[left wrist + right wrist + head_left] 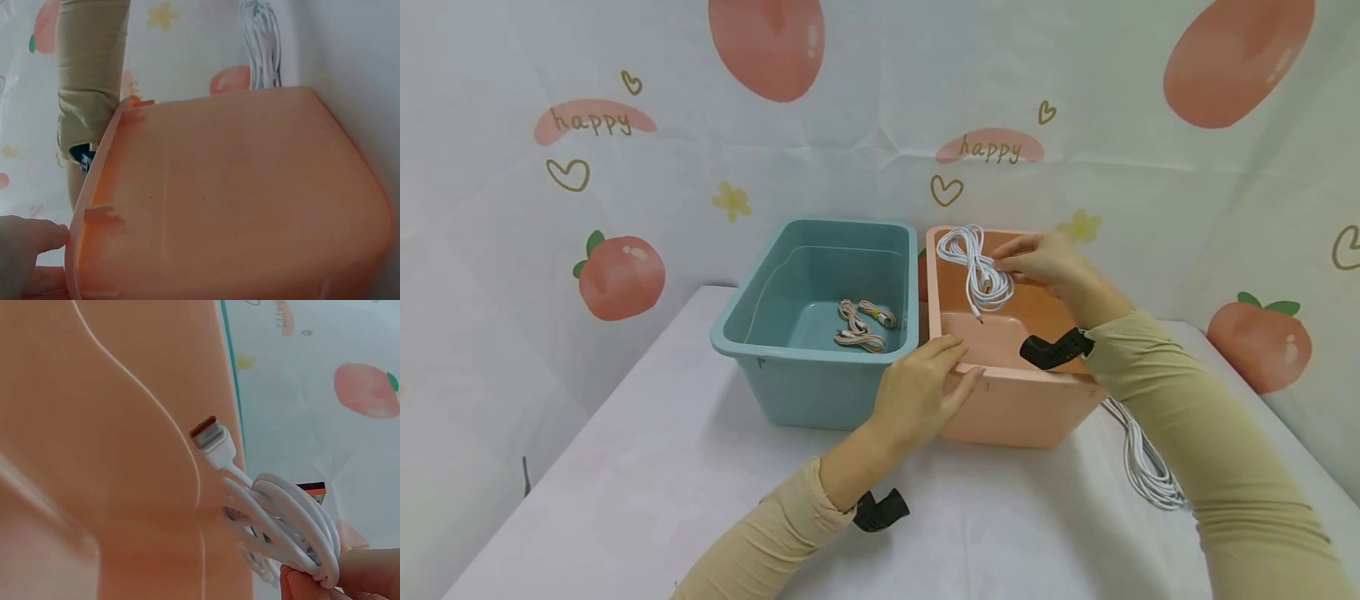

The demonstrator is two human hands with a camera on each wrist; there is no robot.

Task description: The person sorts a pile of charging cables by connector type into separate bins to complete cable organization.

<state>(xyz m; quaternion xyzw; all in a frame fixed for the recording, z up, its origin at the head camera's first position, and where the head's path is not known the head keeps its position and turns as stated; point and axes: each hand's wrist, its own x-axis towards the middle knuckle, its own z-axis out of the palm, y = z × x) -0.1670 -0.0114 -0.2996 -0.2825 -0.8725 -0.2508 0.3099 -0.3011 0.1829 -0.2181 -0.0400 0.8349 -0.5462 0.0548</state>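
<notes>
In the head view my right hand (1045,262) pinches a coiled white USB charging cable (973,262) above the pink bin (1007,408). Close up in the right wrist view, the cable's loops (294,525) are bunched at my fingertips (306,584). One metal USB-C plug (209,434) sticks out past the coil, and another plug shows behind the loops. My left hand (917,396) holds the bin's near left corner by its rim. The left wrist view shows the thumb and a finger at that rim (74,250); the other fingertips are partly hidden.
Left of the pink bin stands a blue-green bin (812,392) with several coiled pinkish cables (859,337) inside. More white cable (1146,467) lies on the table right of the pink bin. A printed white cloth (850,150) hangs behind the bins.
</notes>
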